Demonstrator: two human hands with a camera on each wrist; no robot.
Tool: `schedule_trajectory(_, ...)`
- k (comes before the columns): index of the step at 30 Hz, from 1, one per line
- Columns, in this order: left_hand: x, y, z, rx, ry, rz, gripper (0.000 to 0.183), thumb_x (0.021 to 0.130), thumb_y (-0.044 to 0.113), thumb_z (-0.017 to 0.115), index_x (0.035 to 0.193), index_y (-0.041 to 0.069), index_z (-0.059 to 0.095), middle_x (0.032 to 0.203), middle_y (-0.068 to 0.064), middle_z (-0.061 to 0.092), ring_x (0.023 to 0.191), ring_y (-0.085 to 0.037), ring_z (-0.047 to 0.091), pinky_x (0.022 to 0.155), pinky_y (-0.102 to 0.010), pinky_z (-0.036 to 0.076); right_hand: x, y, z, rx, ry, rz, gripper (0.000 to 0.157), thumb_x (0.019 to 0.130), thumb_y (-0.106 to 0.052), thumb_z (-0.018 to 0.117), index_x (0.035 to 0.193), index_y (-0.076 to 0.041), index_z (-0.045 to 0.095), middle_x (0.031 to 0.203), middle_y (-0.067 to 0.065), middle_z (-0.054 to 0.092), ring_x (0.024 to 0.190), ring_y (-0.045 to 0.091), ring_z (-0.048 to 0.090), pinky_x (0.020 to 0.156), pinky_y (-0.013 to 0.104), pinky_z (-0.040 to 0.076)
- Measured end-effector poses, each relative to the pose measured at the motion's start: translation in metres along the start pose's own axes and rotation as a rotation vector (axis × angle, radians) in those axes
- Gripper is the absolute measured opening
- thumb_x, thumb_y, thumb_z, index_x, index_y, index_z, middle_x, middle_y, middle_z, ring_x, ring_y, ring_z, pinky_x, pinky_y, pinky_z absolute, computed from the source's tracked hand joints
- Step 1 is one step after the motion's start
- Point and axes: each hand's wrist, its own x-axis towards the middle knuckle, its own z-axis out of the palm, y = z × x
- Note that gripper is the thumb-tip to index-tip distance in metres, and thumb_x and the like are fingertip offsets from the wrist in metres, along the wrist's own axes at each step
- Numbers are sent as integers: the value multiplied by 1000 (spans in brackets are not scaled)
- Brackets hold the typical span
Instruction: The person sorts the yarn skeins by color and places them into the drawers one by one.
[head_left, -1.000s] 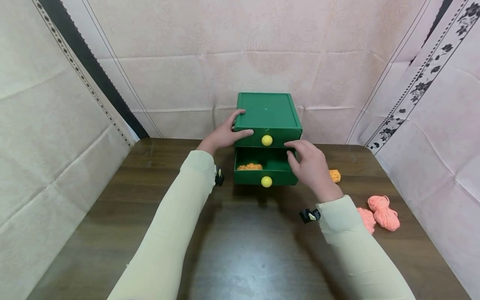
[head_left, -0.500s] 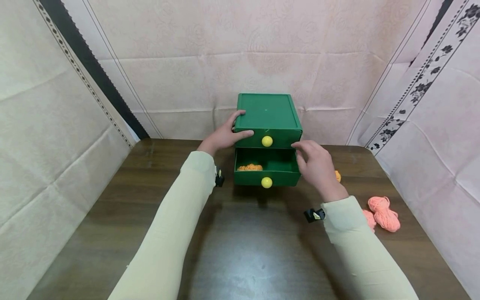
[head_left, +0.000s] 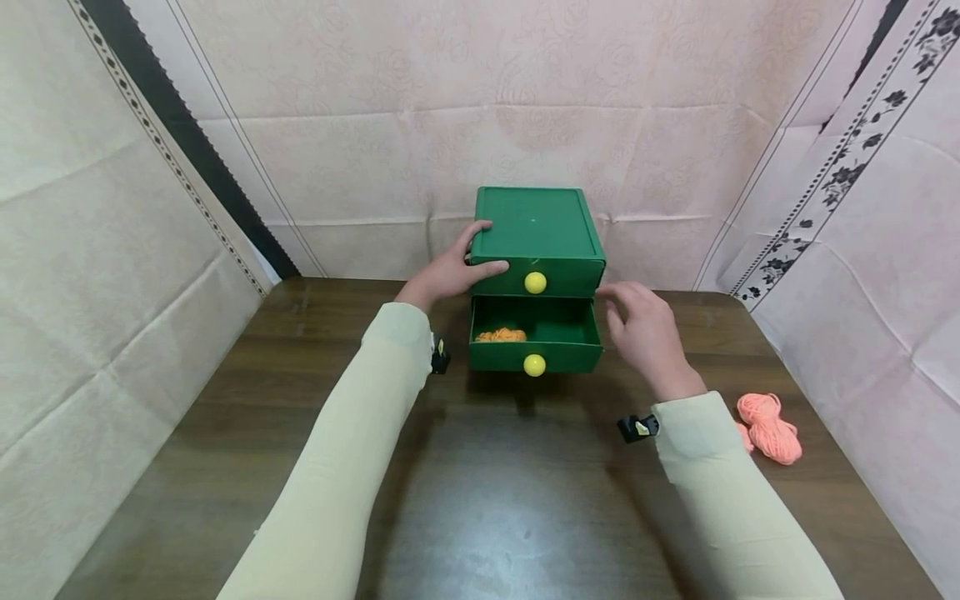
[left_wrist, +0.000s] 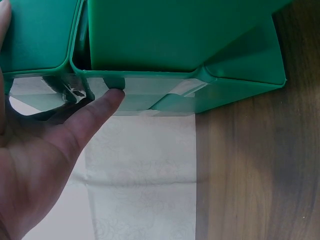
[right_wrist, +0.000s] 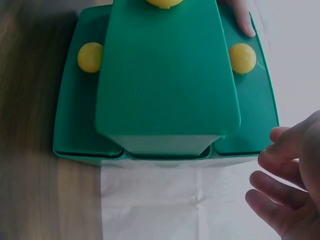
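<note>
Touching green drawer cabinet (head_left: pixel 536 221) at upper left with spread-fingered left hand (head_left: pixel 450 268); just right of cabinet, loosely bent right hand (head_left: pixel 645 332). At cabinet's front, pulled-out middle drawer (head_left: pixel 570 357): likely light, stiff; hold by yellow knob (head_left: pixel 534 365).

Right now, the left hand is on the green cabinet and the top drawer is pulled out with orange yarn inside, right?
Not quite: the right wrist view shows the top drawer shut and the middle drawer pulled out. The orange yarn and left hand check out.
</note>
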Motion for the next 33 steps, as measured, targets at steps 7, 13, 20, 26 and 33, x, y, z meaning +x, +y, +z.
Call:
schedule_trajectory(7,0,0,0,-13,-4,3,80,81,52,59,141,40,8,151,-8,15,134,-30,28,104,-47,33,0,8,2,-4,-9,19,22,89,-9,54,110,-10,62,113,7,61,108,24,56,91,44,44)
schedule_trajectory(13,1,-1,-1,-32,-11,12,80,81,51,60,142,40,8,151,-7,16,133,-29,30,104,-47,34,0,14,3,-8,-29,47,23,90,-8,53,111,-8,61,113,9,60,107,26,55,90,46,44)
schedule_trajectory(20,1,-2,0,-28,-10,7,80,81,51,60,142,40,8,151,-8,16,133,-29,29,104,-46,33,-1,21,5,-24,-42,66,22,90,-9,52,110,-7,61,112,10,60,105,27,55,88,46,45)
schedule_trajectory(26,4,-6,1,-51,-14,3,80,77,55,62,138,47,11,151,-7,17,133,-28,29,105,-46,32,-4,25,5,-14,-54,86,22,91,-11,52,111,-9,61,111,9,60,103,27,55,87,46,45)
schedule_trajectory(33,4,-5,0,-51,-7,8,80,76,57,62,137,48,11,150,-7,18,132,-28,31,104,-46,33,-4,31,5,-14,-60,105,22,91,-11,53,111,-10,60,113,9,59,104,27,54,87,46,45)
